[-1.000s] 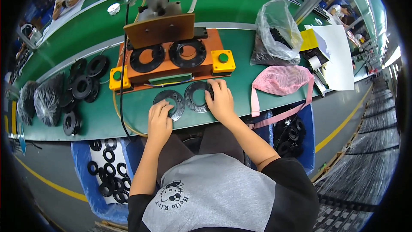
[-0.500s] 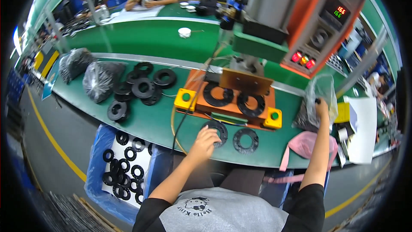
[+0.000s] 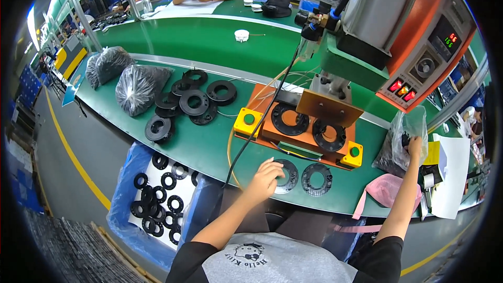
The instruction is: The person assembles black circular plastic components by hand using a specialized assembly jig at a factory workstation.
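My left hand point(image 3: 263, 181) hovers at the left edge of a flat black ring point(image 3: 286, 176) on the green bench, its fingers loosely curved and apart with nothing seen in them. A second black ring point(image 3: 316, 180) lies just right of that one. My right hand point(image 3: 414, 148) reaches into the mouth of a clear plastic bag point(image 3: 394, 149) filled with small dark parts. Its fingers are bunched near a dark bit, partly covered by the plastic. Two more black rings, a left one point(image 3: 290, 119) and a right one point(image 3: 329, 135), sit in the orange press fixture point(image 3: 264, 132).
Yellow button boxes point(image 3: 248, 122) flank the fixture under the press head point(image 3: 361, 47). Black rings point(image 3: 194, 102) pile up at left beside filled bags point(image 3: 137, 89). A blue-lined bin point(image 3: 128, 178) holds more rings below. A pink bag point(image 3: 390, 191) lies near my right arm. Someone sits across the bench.
My view has shifted, so the bench appears further right. My right hand stays at the clear bag, with its fingers moved among the dark parts. My left hand remains beside the left ring.
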Tool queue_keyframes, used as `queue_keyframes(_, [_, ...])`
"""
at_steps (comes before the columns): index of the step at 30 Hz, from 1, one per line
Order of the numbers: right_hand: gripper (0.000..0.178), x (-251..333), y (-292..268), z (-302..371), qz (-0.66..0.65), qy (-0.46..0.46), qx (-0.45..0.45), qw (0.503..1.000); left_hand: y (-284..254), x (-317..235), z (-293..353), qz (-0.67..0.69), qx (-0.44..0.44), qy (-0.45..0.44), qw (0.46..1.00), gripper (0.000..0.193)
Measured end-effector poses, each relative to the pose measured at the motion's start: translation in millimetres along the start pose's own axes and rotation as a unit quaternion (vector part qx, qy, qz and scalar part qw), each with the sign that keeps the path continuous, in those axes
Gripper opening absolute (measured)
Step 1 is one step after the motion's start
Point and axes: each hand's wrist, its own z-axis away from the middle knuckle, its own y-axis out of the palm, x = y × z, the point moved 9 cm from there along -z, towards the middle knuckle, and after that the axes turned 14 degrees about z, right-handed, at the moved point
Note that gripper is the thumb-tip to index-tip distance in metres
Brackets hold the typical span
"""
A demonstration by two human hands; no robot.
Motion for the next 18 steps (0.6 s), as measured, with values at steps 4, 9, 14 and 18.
queue_keyframes(4, [0.033, 3, -13, -10, -0.063, -0.006, 0.003, 0.998, -6, 1, 0, 0.011, -0.019, -0.012, 1.0, 0.02])
queue_keyframes(9, [0.035, -16, -49, -30, 0.043, -0.041, -0.123, 0.991, -13, 9, 3, 0.051, -0.073, -0.049, 0.995, 0.022])
queue_keyframes(14, [0.037, 8, -50, -11, 0.103, -0.031, -0.15, 0.983, -18, 10, 6, 0.08, -0.073, -0.064, 0.992, 0.02])
queue_keyframes(18, [0.038, -19, -33, -10, -0.119, 0.086, -0.027, 0.989, -15, 11, 2, 0.1, -0.073, -0.06, 0.991, 0.021])
